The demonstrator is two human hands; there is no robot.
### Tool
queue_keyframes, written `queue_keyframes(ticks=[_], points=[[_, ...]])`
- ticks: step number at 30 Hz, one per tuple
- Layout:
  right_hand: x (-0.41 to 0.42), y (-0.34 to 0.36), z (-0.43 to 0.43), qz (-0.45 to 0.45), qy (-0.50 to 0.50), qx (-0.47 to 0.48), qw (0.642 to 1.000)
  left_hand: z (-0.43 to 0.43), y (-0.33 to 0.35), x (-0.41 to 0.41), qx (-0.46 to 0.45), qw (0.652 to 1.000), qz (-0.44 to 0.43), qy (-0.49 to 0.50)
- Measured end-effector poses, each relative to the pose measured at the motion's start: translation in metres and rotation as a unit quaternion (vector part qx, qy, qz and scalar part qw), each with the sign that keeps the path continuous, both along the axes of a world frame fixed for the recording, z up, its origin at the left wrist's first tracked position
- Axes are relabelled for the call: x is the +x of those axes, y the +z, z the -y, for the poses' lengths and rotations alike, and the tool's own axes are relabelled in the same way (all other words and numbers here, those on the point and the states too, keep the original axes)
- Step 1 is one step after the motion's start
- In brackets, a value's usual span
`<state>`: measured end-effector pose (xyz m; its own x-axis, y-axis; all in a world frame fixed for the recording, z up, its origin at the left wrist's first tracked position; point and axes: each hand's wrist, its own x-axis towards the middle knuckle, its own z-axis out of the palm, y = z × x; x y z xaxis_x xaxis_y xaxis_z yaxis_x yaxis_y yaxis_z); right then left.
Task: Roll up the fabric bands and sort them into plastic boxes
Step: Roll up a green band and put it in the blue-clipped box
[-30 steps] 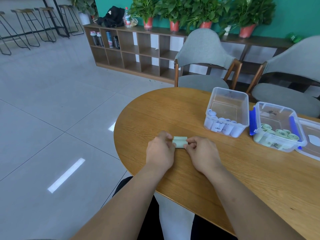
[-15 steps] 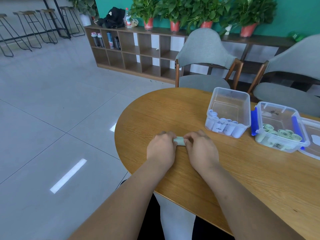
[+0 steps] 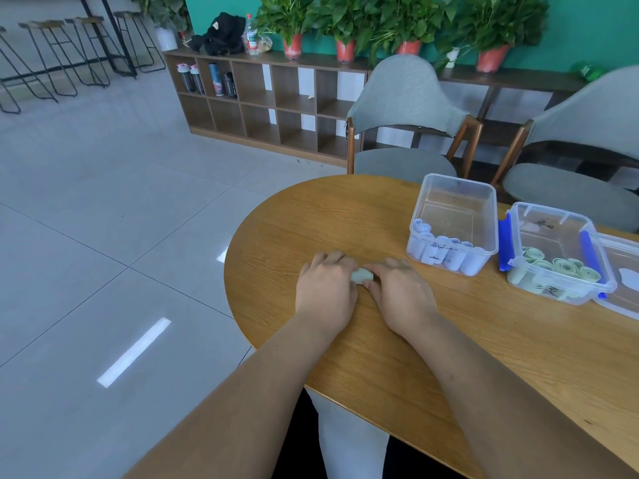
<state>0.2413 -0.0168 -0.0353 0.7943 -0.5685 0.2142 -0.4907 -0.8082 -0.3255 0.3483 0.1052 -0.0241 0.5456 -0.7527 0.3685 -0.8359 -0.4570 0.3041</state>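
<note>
A small pale green rolled fabric band lies on the wooden table, mostly covered by my fingers. My left hand grips its left end and my right hand grips its right end, both with curled fingers. A clear plastic box at the right holds several white-blue rolls. Beside it, a clear box with blue latches holds several green rolls.
A clear lid lies at the table's far right edge. Two grey chairs stand behind the table. A wooden shelf with bottles and potted plants lines the green wall. The tiled floor spreads out to the left.
My hands have closed in toward each other over the green roll, so less of it shows between them than one second ago. The boxes have not moved.
</note>
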Motion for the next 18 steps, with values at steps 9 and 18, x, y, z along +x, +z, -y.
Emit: queue_keyframes(ticks=[9,18], points=[[0.004,-0.001,0.006,0.019,0.019,0.029,0.999,0.008,-0.001,0.008,0.033,0.999,0.031,0.006],[0.003,0.009,0.008,0.047,0.052,0.039,0.997,0.003,0.001,0.012,0.033,0.998,-0.036,-0.026]])
